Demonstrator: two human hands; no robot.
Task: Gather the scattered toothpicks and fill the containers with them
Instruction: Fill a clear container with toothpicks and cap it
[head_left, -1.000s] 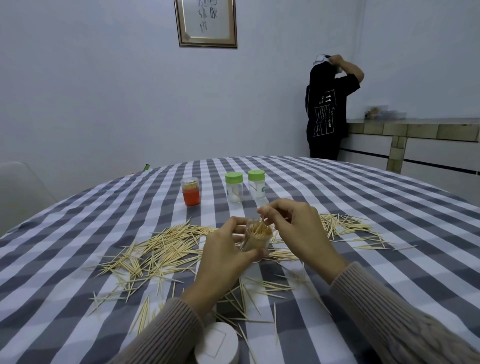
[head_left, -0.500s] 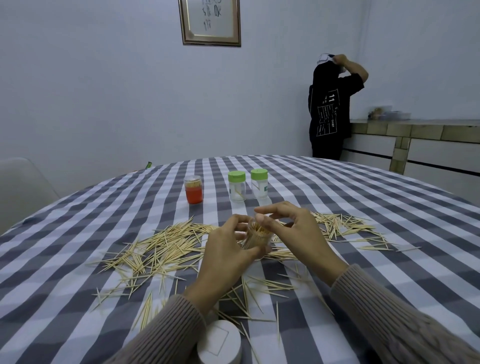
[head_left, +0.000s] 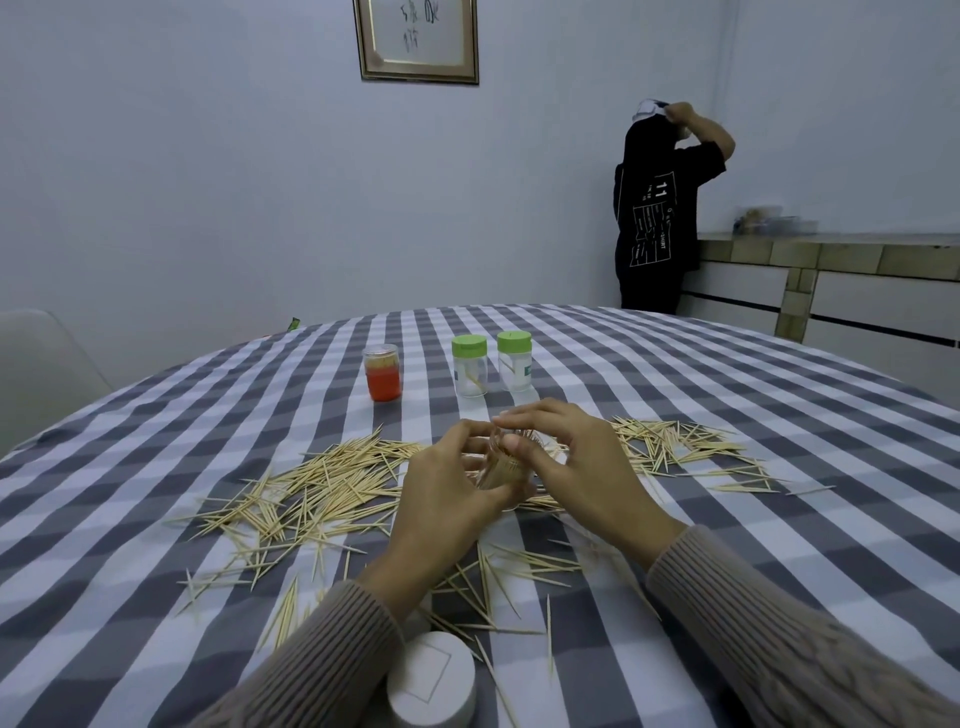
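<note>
— See the hands? Left hand (head_left: 447, 483) is wrapped round the jar (head_left: 501, 467) at frame centre; right hand (head_left: 566, 457) hovers over its mouth, fingers loosely bent, thumb by the rim. Whether it pinches a pick, I can't tell.

— Jar looks nearly full.

— So I'd keep it upright, tap the sticks level, slip new ones in tip-down along the edge.

— And the rest?

— Toothpicks (head_left: 322, 483) lie scattered on the surface (head_left: 156, 447), left and right of centre. Green-lidded jars (head_left: 491, 364) wait above.
</note>
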